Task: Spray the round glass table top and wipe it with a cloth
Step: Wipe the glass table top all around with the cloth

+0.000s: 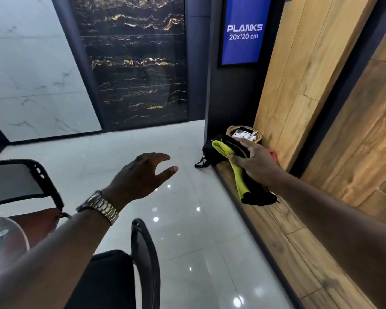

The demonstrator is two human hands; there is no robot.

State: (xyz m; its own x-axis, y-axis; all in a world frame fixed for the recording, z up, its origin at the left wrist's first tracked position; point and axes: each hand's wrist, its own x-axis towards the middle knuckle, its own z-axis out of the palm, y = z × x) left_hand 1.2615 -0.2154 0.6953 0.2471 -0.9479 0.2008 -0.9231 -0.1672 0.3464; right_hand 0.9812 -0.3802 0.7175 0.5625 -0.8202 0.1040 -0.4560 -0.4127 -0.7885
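Two hands out in front of me. Left hand [143, 175] reaches forward over the glossy floor [187, 219], fingers loose and spread, gripping nothing; metal watch [99, 207] on the wrist. Right hand [257, 163] is stretched out to the right, fingers and thumb clamped round the cloth [239, 181]. Cloth is bunched, yellow-green one side, black the other, hanging below the fist above the wood-look ledge [276, 224], just in front of a small basket [230, 131] and a black bag [208, 150]. Black chair [145, 253] below my left arm.
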